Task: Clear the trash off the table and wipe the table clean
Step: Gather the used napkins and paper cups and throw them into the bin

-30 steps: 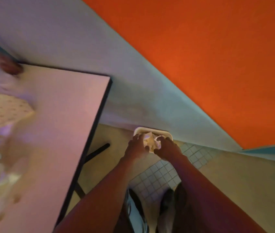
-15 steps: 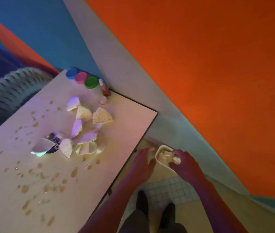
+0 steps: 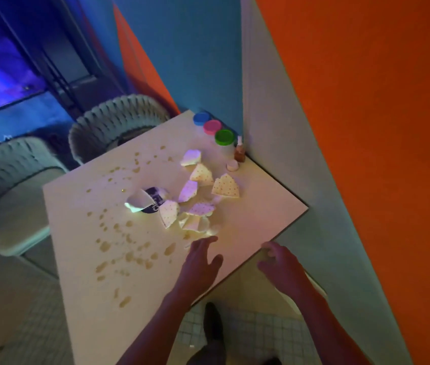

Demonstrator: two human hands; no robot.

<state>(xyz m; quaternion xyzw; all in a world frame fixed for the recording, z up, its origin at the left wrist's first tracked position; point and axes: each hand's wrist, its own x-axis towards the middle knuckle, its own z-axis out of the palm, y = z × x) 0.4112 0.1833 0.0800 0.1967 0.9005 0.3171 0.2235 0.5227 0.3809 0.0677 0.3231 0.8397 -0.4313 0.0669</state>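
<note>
- While I look down from the head camera, the counter [image 3: 248, 225] fills the middle of my view, pale and square, its far corner pushed into the wall corner.
- Brown spill spots [image 3: 129, 255] are scattered from the far left edge down toward the near left corner; I judge they need wiping only after the trash is gone.
- My left hand [image 3: 200, 262] hovers over the near edge with fingers straight and spread, holding nothing, just short of the nearest scraps.
- My right hand [image 3: 281, 264] sits beyond the near right edge, fingers loosely curled and empty.
- The torn paper pieces [image 3: 200, 192], some dotted, lie clustered at the counter's middle, running toward the far corner. They look light, thin and floppy, so I would gather several by sweeping them together and pinching the bunch, not edge by edge.
- A torn cup piece [image 3: 144, 202] with dark print lies at the cluster's left side; it looks stiffer, best taken by its rim.
</note>
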